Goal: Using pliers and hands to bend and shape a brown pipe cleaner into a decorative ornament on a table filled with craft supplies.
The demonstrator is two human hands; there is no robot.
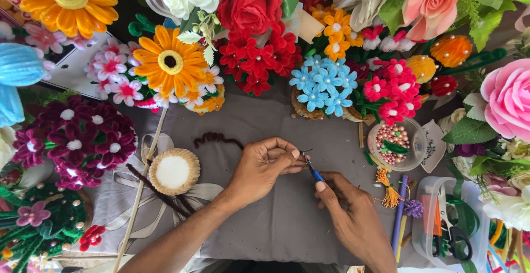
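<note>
Over the grey cloth [265,218], I have both hands together at mid-table. My left hand [264,165] is pinched shut, thumb and fingertips pressed on something too small for me to make out. My right hand [349,212] is closed around small pliers with a blue handle [312,169], whose metal tip meets the left fingertips, so the work sits right where the two grips touch.

Just beyond the left pinch, a short dark brown pipe cleaner [218,137] lies curled on the cloth. To the outside of my left wrist rests a round crimped disc with a white centre [173,171], with more dark brown stems [157,191] crossing beside it and a thin wooden stick [144,179] running past. To the outer side of my right grip stands a clear round cup of pearl beads [393,143], and nearer my right wrist a clear plastic box [450,223] holding scissors [450,234]. A small orange tassel [388,190] lies between them. Farther out from both grips, I see blue flowers [324,84], red flowers [255,57] and an orange daisy [170,63] packed along the far edge
</note>
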